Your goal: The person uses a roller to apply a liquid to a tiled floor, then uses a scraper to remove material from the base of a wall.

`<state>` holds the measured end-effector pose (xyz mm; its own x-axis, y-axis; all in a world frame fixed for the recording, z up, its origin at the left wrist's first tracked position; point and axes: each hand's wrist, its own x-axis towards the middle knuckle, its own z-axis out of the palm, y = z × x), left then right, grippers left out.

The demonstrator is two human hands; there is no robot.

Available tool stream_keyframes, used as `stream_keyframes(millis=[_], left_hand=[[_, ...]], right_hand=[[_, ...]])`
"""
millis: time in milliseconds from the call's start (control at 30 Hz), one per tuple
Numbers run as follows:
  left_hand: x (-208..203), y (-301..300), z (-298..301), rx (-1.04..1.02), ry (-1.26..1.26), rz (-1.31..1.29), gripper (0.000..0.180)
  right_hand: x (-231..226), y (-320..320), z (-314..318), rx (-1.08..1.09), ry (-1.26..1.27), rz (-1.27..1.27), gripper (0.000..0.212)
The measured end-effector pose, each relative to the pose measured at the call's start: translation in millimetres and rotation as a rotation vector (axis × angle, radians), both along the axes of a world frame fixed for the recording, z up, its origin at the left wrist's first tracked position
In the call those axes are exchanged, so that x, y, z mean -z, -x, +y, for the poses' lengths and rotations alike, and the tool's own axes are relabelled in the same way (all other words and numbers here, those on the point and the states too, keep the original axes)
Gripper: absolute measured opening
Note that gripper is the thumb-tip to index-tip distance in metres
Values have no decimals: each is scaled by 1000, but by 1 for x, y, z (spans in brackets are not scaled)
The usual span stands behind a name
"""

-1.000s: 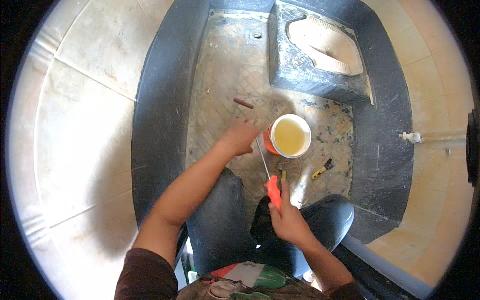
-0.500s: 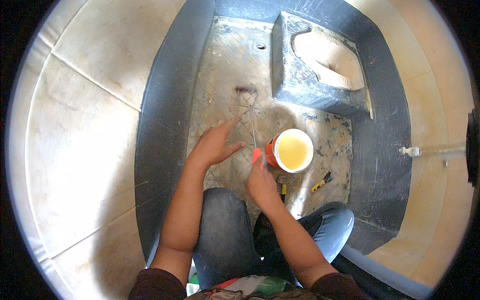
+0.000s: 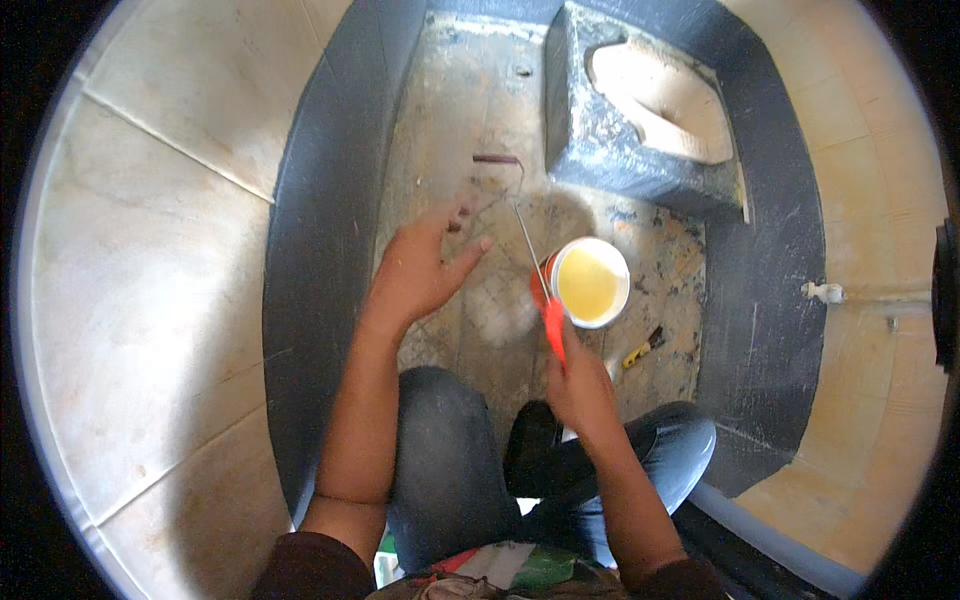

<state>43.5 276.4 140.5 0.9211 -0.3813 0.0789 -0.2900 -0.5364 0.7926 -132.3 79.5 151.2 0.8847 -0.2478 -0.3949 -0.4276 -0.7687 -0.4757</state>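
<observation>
My right hand (image 3: 585,385) grips the red handle of a small paint roller (image 3: 555,335). Its thin wire frame stretches forward past the bucket, and the dark, slim roller head sits over the floor ahead. Fingers apart and partly smeared by motion, my left hand (image 3: 408,275) is held above the floor to the left of the roller and holds nothing. Small dark marks show by its fingertips. Right of the roller frame stands a white-rimmed bucket (image 3: 625,280) with a red outside, containing pale yellow liquid (image 3: 585,285).
A yellow-handled tool (image 3: 641,350) lies right of the bucket. Farther off, a squat toilet (image 3: 660,100) is set in a raised dark block (image 3: 620,170). The stained floor (image 3: 470,330) has a drain hole (image 3: 523,71). A tap (image 3: 824,292) juts from the right wall.
My right hand has moved right with the roller, whose head shifted slightly farther away. My left hand has lifted a little forward. A second yellow-handled tool near the bucket is now out of sight.
</observation>
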Motion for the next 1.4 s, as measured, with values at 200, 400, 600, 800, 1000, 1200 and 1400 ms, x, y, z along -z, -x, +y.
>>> stream_keyframes(millis=[200, 400, 600, 800, 1000, 1200, 1400], left_hand=[[-53, -12, -6, -107, 245, 82, 48], [-28, -32, 4, -133, 297, 167, 45], [-20, -41, 6, -146, 314, 224, 43], [-16, -42, 11, -137, 353, 210, 42], [-26, -42, 7, -103, 392, 205, 39], [-7, -49, 38, -170, 359, 193, 39], [18, -58, 23, -97, 375, 260, 39]], right_hand=[[-87, 200, 8, 2, -57, 352, 69], [-109, 212, 23, -43, 7, 679, 78], [-67, 165, 54, 102, -121, 481, 78], [33, -15, 78, 109, -51, 271, 76], [74, -233, 32, 140, 21, -88, 52], [3, -145, 28, 32, 30, 98, 70], [-104, 159, 36, 31, -12, 405, 63]])
